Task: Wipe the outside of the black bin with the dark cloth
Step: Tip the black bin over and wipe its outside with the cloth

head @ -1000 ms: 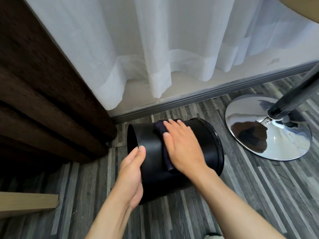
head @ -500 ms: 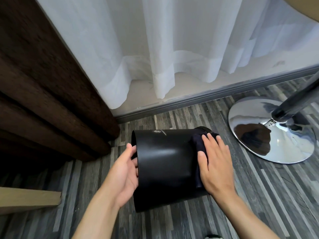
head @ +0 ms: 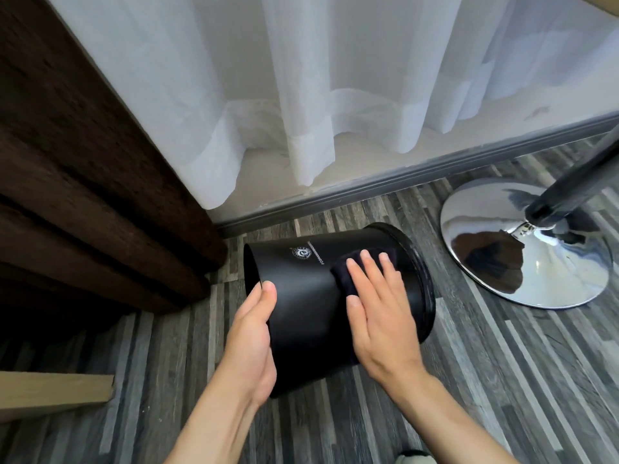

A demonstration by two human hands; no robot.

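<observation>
Right hand point(head: 378, 316): one; fingers flat and slightly spread, palm pressing the dark cloth point(head: 345, 272) against the upper side wall of the bin, gripping nothing; dark cloth: one, folded into a pad, mostly hidden beneath the palm with an edge showing past the fingertips; soft, limp, likely to bunch or slide under the palm unless kept pressed flat. Left hand point(head: 254, 343): one; fingers together and curved, thumb on the side wall, cupping the narrow closed end of the bin to steady it. Black bin point(head: 301, 306): one; lying on its side on the floor point(head: 469, 380), between the two hands, wider rimmed end beyond the right hand; one small white logo with a line of print just ahead of the cloth; judged light, rigid and smooth, so apt to roll and to slip under a bare palm; best held at the narrow end or by the protruding rim, then turned to bring fresh wall under the cloth. Beyond the right hand, well apart: one chrome stand base point(head: 526, 249) with one dark pole. Ahead of both hands: white sheer curtain point(head: 301, 78) above one grey skirting. Beyond the left hand: dark brown curtain point(head: 83, 179); one pale board end point(head: 53, 390) low at that side.
</observation>
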